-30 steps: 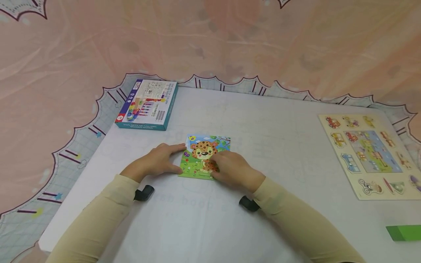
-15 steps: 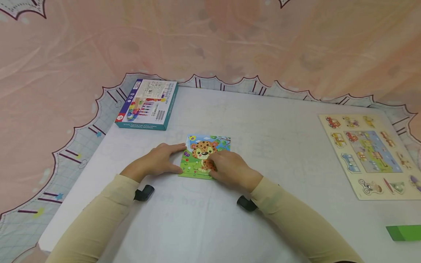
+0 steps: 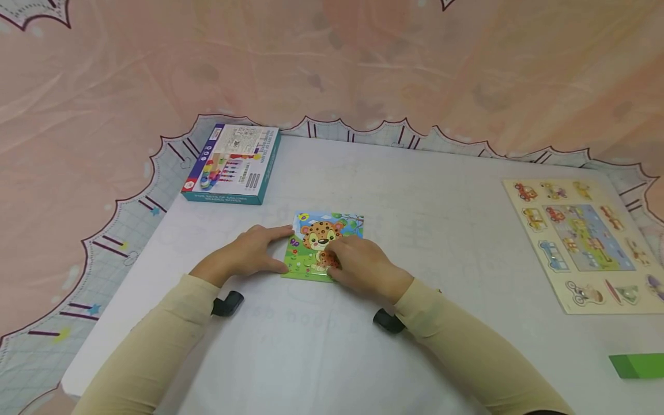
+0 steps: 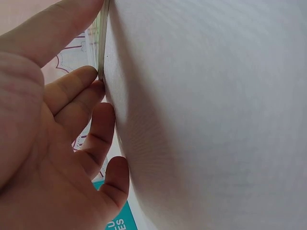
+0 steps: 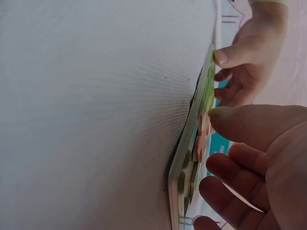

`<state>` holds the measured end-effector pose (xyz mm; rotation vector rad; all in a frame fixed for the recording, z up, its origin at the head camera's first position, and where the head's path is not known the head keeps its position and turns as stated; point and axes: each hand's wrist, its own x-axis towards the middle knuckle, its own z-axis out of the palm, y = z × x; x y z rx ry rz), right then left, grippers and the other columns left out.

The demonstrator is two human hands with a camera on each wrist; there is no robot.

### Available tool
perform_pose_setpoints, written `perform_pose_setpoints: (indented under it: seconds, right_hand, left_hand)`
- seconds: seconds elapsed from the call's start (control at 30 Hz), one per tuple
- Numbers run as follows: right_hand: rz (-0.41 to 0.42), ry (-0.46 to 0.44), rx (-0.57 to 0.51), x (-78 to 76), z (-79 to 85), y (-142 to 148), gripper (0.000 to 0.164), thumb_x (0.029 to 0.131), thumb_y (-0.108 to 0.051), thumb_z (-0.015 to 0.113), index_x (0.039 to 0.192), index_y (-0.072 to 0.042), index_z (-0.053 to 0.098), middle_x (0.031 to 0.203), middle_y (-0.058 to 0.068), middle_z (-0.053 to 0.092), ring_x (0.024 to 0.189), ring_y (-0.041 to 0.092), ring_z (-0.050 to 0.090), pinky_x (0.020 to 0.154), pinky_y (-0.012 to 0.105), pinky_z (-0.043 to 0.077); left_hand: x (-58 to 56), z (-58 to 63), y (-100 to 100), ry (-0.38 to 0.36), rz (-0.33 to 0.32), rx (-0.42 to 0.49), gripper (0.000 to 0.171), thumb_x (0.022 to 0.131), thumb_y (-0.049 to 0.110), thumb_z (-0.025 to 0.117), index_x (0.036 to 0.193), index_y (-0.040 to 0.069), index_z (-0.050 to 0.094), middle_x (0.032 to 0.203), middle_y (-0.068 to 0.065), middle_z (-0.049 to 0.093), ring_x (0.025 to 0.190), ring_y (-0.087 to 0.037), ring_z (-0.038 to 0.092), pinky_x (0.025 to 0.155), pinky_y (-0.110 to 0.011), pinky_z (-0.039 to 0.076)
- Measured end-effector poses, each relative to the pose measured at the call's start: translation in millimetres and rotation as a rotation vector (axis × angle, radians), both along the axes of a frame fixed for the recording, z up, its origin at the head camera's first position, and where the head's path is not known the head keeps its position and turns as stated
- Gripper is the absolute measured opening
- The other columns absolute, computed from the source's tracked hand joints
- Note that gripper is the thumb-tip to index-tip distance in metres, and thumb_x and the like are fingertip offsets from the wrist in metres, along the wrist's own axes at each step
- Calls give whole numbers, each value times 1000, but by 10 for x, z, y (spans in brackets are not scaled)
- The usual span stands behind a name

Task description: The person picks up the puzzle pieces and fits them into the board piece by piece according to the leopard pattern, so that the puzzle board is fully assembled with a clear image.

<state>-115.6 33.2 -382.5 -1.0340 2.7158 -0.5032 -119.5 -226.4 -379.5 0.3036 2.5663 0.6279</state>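
Note:
A small square jigsaw puzzle [image 3: 303,253] with a leopard picture lies on the white table in the head view. My left hand [image 3: 246,252] spreads thumb and forefinger against its left edge; the left wrist view shows fingertips touching that edge, the other fingers loosely bent. My right hand [image 3: 363,264] is over the puzzle's lower right part, its fingertips on the leopard's body. In the right wrist view, a slightly raised puzzle piece [image 5: 200,146] sits between that hand's thumb and bent fingers. The right hand hides the puzzle's right side in the head view.
A teal-sided toy box [image 3: 233,164] lies at the back left. On the right are a wooden peg puzzle board [image 3: 560,288] and, nearer, a green block [image 3: 638,366]. A patterned cloth [image 3: 332,63] hangs beyond the table's far edge.
My right hand has slid slightly left over the leopard's body, and the body part of the picture has shifted a little left with it. The left hand has stayed still.

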Motion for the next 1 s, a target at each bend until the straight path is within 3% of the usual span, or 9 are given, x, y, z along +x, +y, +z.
perform_pose_setpoints:
  seconds: [0.77,1.0]
  right_hand:
    - [-12,-69,-32,40,17,-28,16,94,-16,69,109,-9,71,98,1,69,89,18,61,81,35,51]
    - [-24,-79,-32,54,18,-40,19,94,-16,70,112,-10,73,104,1,71,94,18,64,85,36,52]
  left_hand:
    - [-7,-13,4,-1,4,5,87,82,36,83,156,21,40,150,-19,43,130,-38,41,105,-60,37]
    - [-3,-4,2,-3,4,3,86,82,35,83,156,20,39,151,-19,43,131,-38,40,105,-61,36]
